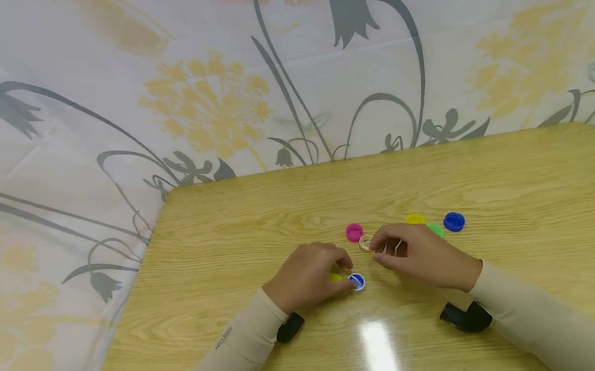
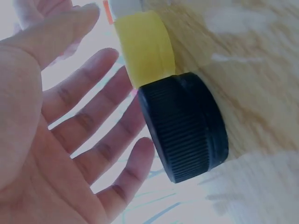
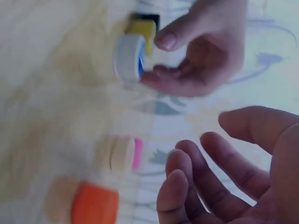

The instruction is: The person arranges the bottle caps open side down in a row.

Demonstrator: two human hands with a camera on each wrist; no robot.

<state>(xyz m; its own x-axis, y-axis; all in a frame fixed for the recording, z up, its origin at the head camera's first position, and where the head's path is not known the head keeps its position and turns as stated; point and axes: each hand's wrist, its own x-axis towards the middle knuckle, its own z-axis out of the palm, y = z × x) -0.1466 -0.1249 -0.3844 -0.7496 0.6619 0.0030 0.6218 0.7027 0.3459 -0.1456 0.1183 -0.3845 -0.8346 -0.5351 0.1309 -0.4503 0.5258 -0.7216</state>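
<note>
My left hand (image 1: pixel 311 274) is spread loosely beside a row of bottle caps, fingertips right at a white cap with a blue top (image 1: pixel 357 282). A yellow cap (image 2: pixel 145 49) and a ribbed black cap (image 2: pixel 184 128) continue that row next to the fingers in the left wrist view. Nothing lies in the left palm. My right hand (image 1: pixel 417 254) hovers with loosely bent fingers near a cream cap (image 1: pixel 364 243), its thumb apart from the fingertips and nothing between them. Behind the cream cap sits a pink cap (image 1: pixel 354 232). The right wrist view also has an orange cap (image 3: pixel 96 205).
Beyond the right hand lie a second yellow cap (image 1: pixel 416 218), a green cap (image 1: pixel 435 230) partly hidden by the hand, and a dark blue cap (image 1: pixel 454 222). The wooden table (image 1: pixel 215 229) ends at a flower-patterned cloth (image 1: pixel 310 89) at the back and left.
</note>
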